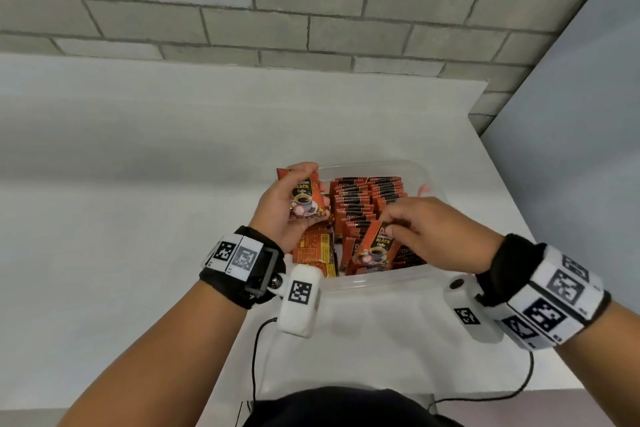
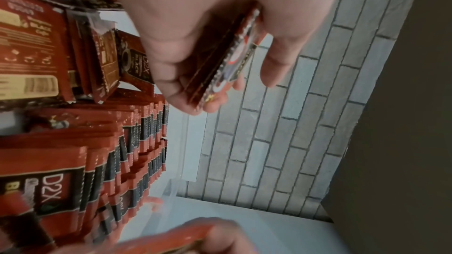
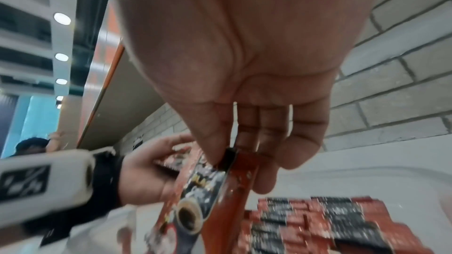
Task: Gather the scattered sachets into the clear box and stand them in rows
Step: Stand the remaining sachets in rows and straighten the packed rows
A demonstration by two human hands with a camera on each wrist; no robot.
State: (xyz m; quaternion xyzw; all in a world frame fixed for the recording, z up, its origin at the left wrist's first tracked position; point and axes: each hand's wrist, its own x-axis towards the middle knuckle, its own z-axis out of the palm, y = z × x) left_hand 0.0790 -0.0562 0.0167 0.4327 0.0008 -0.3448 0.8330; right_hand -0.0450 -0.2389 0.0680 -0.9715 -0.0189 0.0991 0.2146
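A clear box (image 1: 431, 184) on the white table holds rows of upright red coffee sachets (image 1: 367, 199). Over its left side my left hand (image 1: 287, 201) grips a small stack of sachets (image 1: 306, 196), seen edge-on in the left wrist view as the stack (image 2: 227, 59). My right hand (image 1: 426, 229) pinches one sachet (image 1: 375, 246) by its top edge at the near end of the rows; the right wrist view shows that sachet (image 3: 205, 196) between thumb and fingers. A few loose sachets (image 1: 315, 248) lie flat in the box's near left corner.
The table (image 1: 138, 166) ends against a grey brick wall (image 1: 311, 3) behind. A grey panel (image 1: 588, 114) stands at the right. Cables (image 1: 256, 350) run from the wrist cameras down to the front edge.
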